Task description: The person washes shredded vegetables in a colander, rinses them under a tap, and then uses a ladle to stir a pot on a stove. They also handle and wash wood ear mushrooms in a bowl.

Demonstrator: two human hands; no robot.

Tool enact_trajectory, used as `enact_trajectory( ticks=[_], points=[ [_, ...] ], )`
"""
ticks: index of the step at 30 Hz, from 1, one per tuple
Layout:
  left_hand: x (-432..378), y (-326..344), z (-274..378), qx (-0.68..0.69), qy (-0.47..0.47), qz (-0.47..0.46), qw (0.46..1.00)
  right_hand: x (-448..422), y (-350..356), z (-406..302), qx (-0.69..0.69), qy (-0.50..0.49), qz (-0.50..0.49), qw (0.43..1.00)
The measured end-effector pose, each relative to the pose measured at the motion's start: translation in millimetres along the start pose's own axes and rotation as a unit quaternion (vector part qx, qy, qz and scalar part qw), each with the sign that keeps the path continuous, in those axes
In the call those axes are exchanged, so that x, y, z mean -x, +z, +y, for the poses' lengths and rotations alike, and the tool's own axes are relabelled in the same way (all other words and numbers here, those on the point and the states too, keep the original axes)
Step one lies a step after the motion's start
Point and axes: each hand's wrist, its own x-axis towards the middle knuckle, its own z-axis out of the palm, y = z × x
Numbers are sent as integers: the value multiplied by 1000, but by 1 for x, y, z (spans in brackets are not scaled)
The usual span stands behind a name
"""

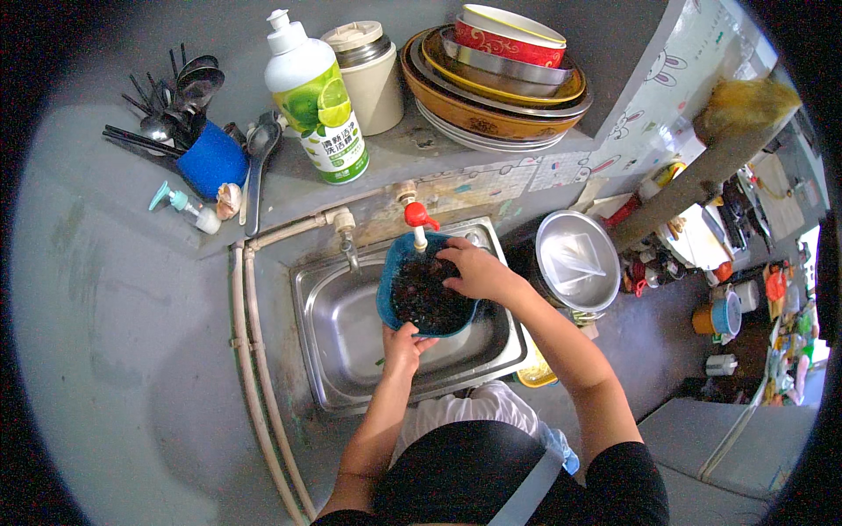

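A blue plastic basin [385, 289] is held over a stainless steel sink [342, 322]. Dark, wet-looking pieces [427, 306] fill much of it; what they are I cannot tell. My left hand [401, 348] grips the basin's near rim, thumb on top and fingers beneath. Reaching in over the right rim, my right hand [479, 268] has its thumb and fingers apart at the dark pieces. Just above the basin's far side is a white tap spout [420, 238] with a red handle [417, 215]. Whether water runs from it is not clear.
A metal tap [348, 246] juts over the sink's left side. On the ledge stand a detergent bottle [319, 105], a cream container [371, 85], stacked bowls [500, 118] and a blue utensil holder [214, 161]. A steel pot [612, 263] with clear plastic inside stands right of the sink.
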Motion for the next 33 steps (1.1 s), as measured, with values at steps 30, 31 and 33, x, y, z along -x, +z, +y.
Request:
enact_trajectory(
  ticks=[30,31,33],
  points=[
    [11,1,7,0,17,25,1000,-26,4,-45,41,42,164,985],
    [13,5,8,-4,16,32,999,-26,5,-47,42,54,150,986],
    [15,8,8,-9,16,38,999,-27,7,-38,37,56,149,987]
  ],
)
